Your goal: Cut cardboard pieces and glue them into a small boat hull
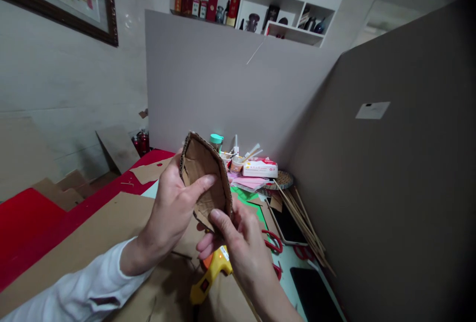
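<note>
Both my hands grip a small boat-shaped cardboard piece [204, 163] with raised walls and a pointed upper end, its hollow side turned toward me. My left hand [173, 208] wraps its left wall, the thumb pressed on the inside. At the lower right, my right hand [241, 235] pinches the wall with its thumb inside and its fingers behind. Below my hands a yellow glue gun [211, 275] lies on brown cardboard [122, 218], partly hidden by my right hand.
Red-handled scissors [273, 242], a tablet [284, 220], thin wooden sticks [301, 223] and a black phone-like slab [316, 294] lie on the right. Behind are paper cups [237, 164], a tissue pack [260, 168] and a teal-lidded bottle [216, 139]. Grey panels [230, 89] stand at the back and right.
</note>
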